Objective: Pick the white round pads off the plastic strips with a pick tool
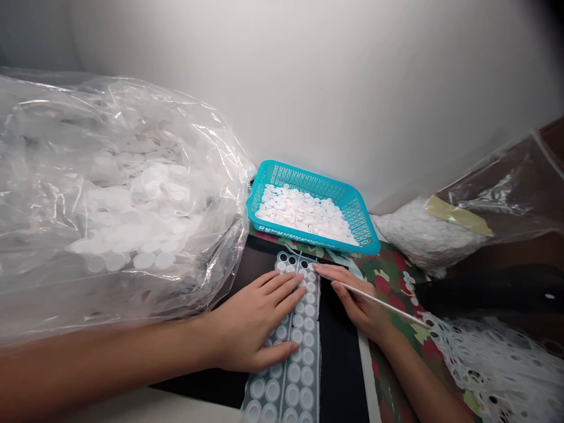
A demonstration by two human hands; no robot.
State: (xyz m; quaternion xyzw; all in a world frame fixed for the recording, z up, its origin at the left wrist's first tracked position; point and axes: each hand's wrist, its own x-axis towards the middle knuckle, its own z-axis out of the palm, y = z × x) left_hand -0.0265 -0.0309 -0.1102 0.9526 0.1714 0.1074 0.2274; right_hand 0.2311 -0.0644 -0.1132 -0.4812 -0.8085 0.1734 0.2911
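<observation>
A long translucent plastic sheet (308, 341) with rows of round white discs lies lengthwise in front of me. My left hand (259, 320) rests flat on it, fingers stretched out and thumb apart. At the sheet's far right edge, my right hand (359, 299) grips a thin white stick (392, 309) that points back to the lower right. The fingertips of that hand touch or hover by the discs; which of the two I cannot tell. A few dark round holes show at the sheet's far end, while my left hand hides part of the middle rows.
Beyond the sheet stands a turquoise basket (361, 220) of small white discs. A large clear bag (132, 211) of white discs fills the left. To the right are another filled bag (423, 235) and a heap of perforated white strips (497, 364). A pale wall (308, 76) rises behind.
</observation>
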